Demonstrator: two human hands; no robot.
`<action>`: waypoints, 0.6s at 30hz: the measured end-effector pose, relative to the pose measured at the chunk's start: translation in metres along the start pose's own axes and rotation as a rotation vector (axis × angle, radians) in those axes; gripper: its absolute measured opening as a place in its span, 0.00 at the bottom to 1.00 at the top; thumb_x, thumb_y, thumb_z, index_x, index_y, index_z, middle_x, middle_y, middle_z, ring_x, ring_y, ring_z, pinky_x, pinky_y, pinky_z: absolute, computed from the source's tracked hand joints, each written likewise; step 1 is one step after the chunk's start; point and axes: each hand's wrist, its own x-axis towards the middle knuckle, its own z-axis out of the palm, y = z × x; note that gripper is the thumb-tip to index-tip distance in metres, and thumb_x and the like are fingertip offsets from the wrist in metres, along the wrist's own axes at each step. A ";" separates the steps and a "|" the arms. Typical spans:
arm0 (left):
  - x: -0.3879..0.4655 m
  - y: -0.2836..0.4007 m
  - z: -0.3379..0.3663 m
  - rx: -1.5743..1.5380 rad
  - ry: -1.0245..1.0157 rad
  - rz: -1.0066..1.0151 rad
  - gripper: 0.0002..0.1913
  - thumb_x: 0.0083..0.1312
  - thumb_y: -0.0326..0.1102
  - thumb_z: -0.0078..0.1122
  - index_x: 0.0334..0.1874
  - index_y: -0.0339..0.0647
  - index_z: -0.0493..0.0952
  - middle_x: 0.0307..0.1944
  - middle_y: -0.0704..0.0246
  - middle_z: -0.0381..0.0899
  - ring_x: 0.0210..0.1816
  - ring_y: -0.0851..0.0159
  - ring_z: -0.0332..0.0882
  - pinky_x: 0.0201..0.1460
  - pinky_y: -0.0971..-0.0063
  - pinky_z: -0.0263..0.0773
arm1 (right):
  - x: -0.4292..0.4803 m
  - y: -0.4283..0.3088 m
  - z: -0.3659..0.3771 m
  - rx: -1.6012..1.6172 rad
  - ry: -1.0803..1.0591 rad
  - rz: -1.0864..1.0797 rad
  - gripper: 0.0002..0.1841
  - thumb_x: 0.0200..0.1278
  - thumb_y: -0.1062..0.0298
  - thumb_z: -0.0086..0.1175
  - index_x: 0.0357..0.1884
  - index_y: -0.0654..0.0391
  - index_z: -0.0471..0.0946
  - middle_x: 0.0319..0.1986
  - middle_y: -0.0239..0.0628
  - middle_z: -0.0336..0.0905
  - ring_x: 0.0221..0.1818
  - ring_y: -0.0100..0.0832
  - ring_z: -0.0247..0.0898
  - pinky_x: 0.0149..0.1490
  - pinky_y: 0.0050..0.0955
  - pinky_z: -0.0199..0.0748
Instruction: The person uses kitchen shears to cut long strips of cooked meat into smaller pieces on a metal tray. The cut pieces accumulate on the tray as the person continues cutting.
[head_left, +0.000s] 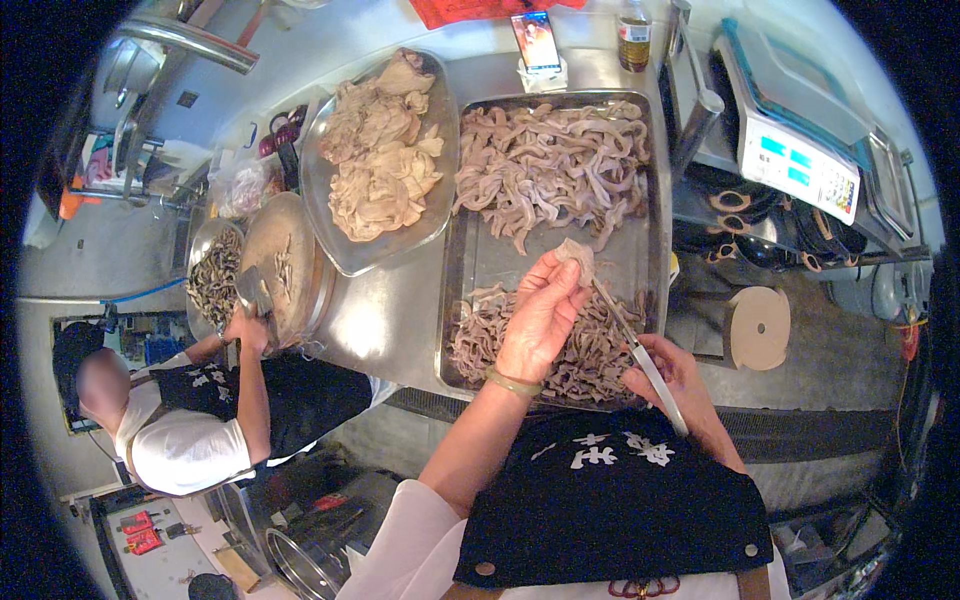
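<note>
My left hand (544, 319), with a bangle at the wrist, pinches a pale piece of offal (576, 256) above a metal tray (487, 255). In my right hand (679, 367) is a slim metal tool with a pale handle (656, 382), apparently a knife. Its tip reaches up to the offal piece; the exact contact is partly hidden by my fingers. Long curled strips of offal (555, 165), probably intestine, fill the far part of the tray. Shorter cut pieces (487, 341) lie heaped in the near part, under my hands.
Left of the tray stands a clear tub (352, 259) of pale folded tripe-like pieces. Beyond it a co-worker holds a cleaver (253, 291) at a round chopping block (262, 240). A propped phone (536, 45), a bottle (634, 41) and a digital scale (799, 169) stand behind and right.
</note>
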 end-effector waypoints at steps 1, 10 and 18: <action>0.000 0.000 0.000 0.008 -0.025 0.007 0.09 0.68 0.27 0.59 0.49 0.44 0.79 0.46 0.72 0.84 0.47 0.71 0.81 0.50 0.75 0.79 | 0.001 0.001 0.000 -0.016 0.012 0.001 0.28 0.55 0.67 0.70 0.56 0.63 0.71 0.34 0.28 0.77 0.35 0.18 0.70 0.40 0.19 0.70; -0.008 -0.009 0.008 0.087 -0.051 0.008 0.11 0.65 0.24 0.62 0.49 0.45 0.77 0.45 0.71 0.82 0.46 0.72 0.80 0.49 0.76 0.77 | 0.010 0.005 0.000 0.071 0.021 -0.047 0.28 0.56 0.66 0.70 0.56 0.64 0.71 0.31 0.27 0.76 0.34 0.19 0.70 0.39 0.19 0.70; -0.009 -0.010 0.007 0.087 -0.008 -0.004 0.12 0.64 0.22 0.62 0.46 0.47 0.75 0.41 0.73 0.82 0.42 0.74 0.80 0.43 0.81 0.76 | 0.010 0.001 -0.004 -0.163 0.029 -0.106 0.24 0.57 0.65 0.69 0.53 0.63 0.75 0.31 0.30 0.80 0.34 0.19 0.72 0.40 0.21 0.71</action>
